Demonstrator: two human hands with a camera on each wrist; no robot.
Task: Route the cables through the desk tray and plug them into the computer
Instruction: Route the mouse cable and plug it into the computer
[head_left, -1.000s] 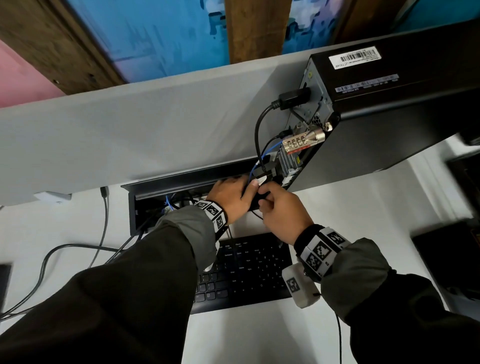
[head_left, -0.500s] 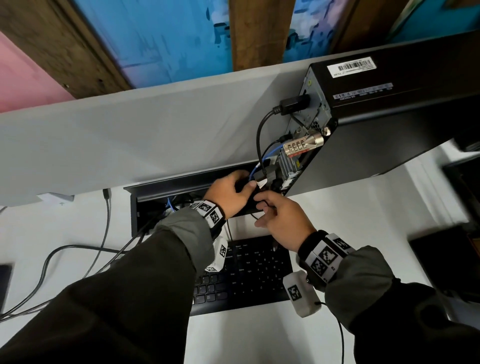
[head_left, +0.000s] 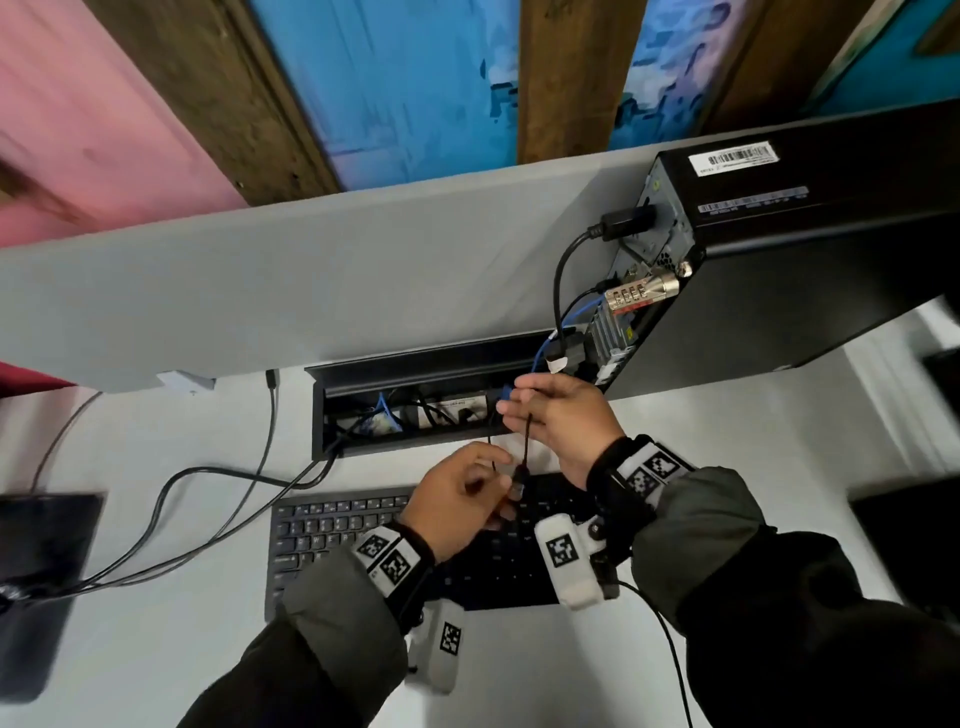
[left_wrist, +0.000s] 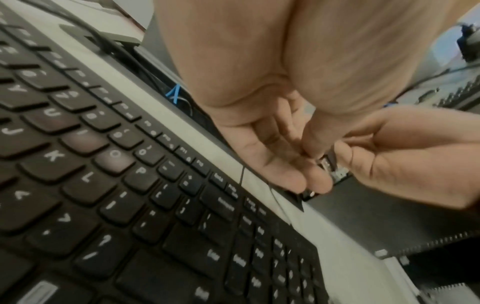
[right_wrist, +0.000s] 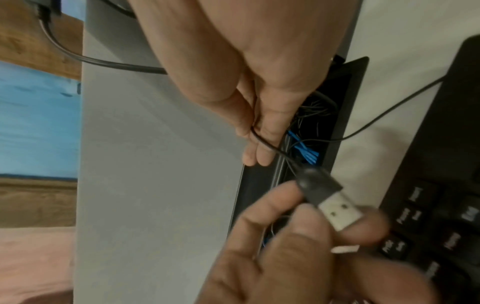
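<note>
USB plug (right_wrist: 326, 197) at lower right of the right wrist view, silver end bare, black body pinched between thumb and fingers of left hand (head_left: 457, 506). In the head view, held low at centre frame, just above the top edge of the keyboard (head_left: 332, 525). Thin black cable (head_left: 528, 439) runs up from the plug to right hand (head_left: 563, 421), pinched there between thumb and fingertips, remaining fingers loosely straight. Both hands close together, not touching in the head view.

Just behind the hands, tray (head_left: 410, 364) sunk in the white desk (head_left: 156, 649), lid up, a tangle of black and blue leads inside. Right end of tray meets the rear of the computer (head_left: 779, 280) at upper right of the frame. Plugged into that rear panel: 1 thick black lead (head_left: 560, 270) near the top, 1 blue lead (head_left: 569, 317) lower down, plus a silver combination lock (head_left: 641, 292) between them. Grey partition (head_left: 291, 286) across mid frame behind tray. At left, 2 black leads (head_left: 208, 499) trail over the desk from the tray's left end toward a dark object at the left edge, blurred.
</note>
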